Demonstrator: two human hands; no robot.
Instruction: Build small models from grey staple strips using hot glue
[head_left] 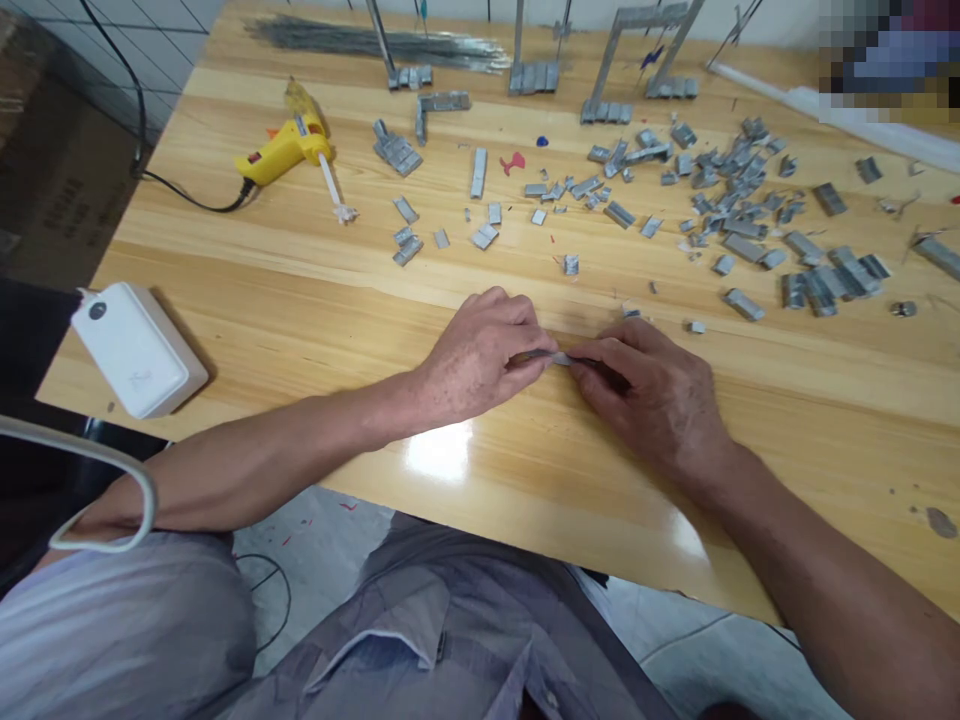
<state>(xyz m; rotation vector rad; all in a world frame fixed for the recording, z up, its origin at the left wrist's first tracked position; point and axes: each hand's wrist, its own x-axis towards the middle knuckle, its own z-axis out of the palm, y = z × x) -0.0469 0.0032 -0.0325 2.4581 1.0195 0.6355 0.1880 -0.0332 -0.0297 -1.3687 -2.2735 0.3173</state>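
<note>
Strip (560,359) in hands (480,352) (660,390), open tabletop (322,320) leftward (edge (525,547) near)

I see the left forearm (292,450) angling in from eight o'clock, the right forearm (810,550) from four, left hand (480,350) and right hand (664,395) pinched, facing each other.

White glare marks the brightly lit tabletop (300,325)
</note>
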